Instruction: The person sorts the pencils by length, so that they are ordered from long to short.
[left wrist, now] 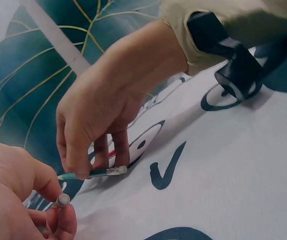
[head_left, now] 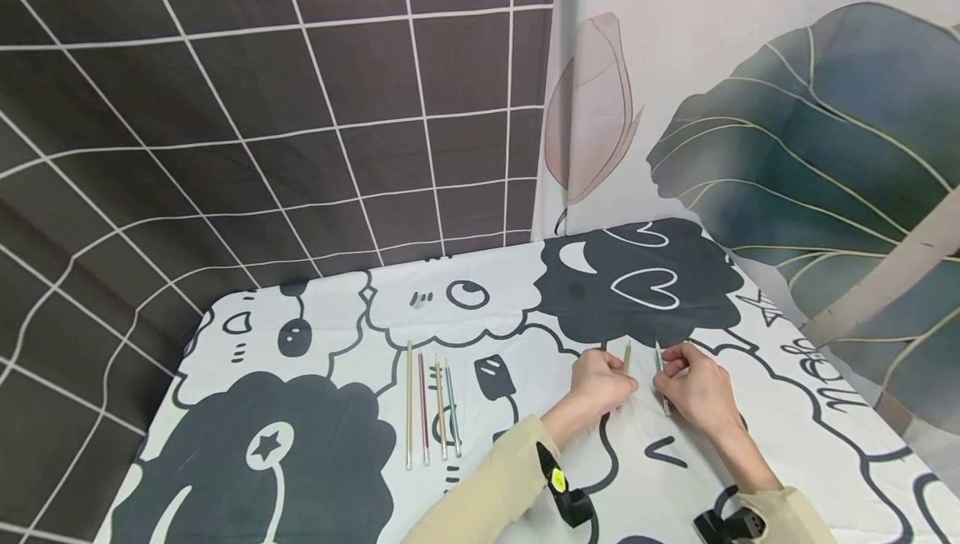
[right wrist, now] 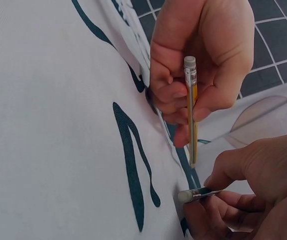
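Note:
My left hand (head_left: 600, 381) pinches a gold-yellow pencil (right wrist: 192, 112) between thumb and fingers, eraser end toward me. Just to its right, my right hand (head_left: 699, 386) pinches a green pencil (left wrist: 97, 173) with a silver ferrule and white eraser. Both pencils point away from me, side by side with a small gap, low over the patterned cloth. In the left wrist view, only the eraser end of the left hand's pencil (left wrist: 63, 200) shows. Fingers hide part of each pencil.
Left of the hands, several pencils lie in a near-parallel row on the cloth (head_left: 540, 344): a gold one (head_left: 408, 411), a dark red one (head_left: 423, 411), another gold one (head_left: 441, 411) and a teal one (head_left: 453, 411). A dark grid curtain (head_left: 337, 111) hangs behind; a leaf-print curtain (head_left: 825, 127) hangs at right.

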`<state>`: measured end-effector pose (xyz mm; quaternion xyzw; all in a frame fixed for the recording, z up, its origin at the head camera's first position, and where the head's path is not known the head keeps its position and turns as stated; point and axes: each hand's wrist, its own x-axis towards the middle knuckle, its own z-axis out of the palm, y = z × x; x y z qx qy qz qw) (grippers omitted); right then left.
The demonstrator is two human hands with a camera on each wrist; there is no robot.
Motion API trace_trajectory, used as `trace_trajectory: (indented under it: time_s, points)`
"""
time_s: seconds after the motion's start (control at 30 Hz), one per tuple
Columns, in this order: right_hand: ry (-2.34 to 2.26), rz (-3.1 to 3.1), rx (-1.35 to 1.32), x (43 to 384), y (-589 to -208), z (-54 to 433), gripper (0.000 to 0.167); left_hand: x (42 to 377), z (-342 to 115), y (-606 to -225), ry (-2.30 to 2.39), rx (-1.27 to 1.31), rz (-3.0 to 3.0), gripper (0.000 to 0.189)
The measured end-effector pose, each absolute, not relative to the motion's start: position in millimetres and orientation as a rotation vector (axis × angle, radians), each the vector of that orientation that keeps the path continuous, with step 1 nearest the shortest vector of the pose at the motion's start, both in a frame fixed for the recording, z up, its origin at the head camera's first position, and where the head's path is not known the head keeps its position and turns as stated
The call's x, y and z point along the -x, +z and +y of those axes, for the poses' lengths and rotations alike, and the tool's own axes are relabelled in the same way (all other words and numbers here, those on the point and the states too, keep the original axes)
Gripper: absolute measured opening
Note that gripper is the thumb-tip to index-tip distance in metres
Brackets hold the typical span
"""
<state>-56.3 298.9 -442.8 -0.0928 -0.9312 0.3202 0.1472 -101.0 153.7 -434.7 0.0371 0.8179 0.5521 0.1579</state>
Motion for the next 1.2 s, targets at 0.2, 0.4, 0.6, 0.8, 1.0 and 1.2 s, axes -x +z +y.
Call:
trace_trajectory:
  time_s: [0.2, 0.4, 0.6, 0.8, 1.0, 1.2]
  points:
    - [0.927, -2.660, 0.271, 55.3, -442.7, 296.5, 0.025, 102.7, 147.7, -434.1, 1.680, -0.084, 2.226, 0.027]
    - [1.042, -2.683, 0.279, 54.8, -440.9, 293.2, 0.025, 105.3, 137.0, -434.9, 1.767, -0.100, 2.190, 0.033]
    - [1.236, -2.692, 0.309, 56.0, -437.0, 287.5, 0.026, 106.9, 127.0, -433.1, 1.815, -0.083, 2.122, 0.035]
    - [1.359, -2.672, 0.290, 58.1, -432.3, 280.0, 0.027, 108.4, 117.6, -432.0, 1.847, -0.092, 2.069, 0.038]
    - [1.466, -2.654, 0.258, 60.8, -431.5, 272.1, 0.028, 109.3, 107.6, -432.0, 1.836, -0.122, 2.062, 0.039]
    - [1.543, -2.648, 0.238, 63.9, -431.2, 261.8, 0.029, 110.4, 93.7, -433.9, 1.849, -0.139, 1.995, 0.042]
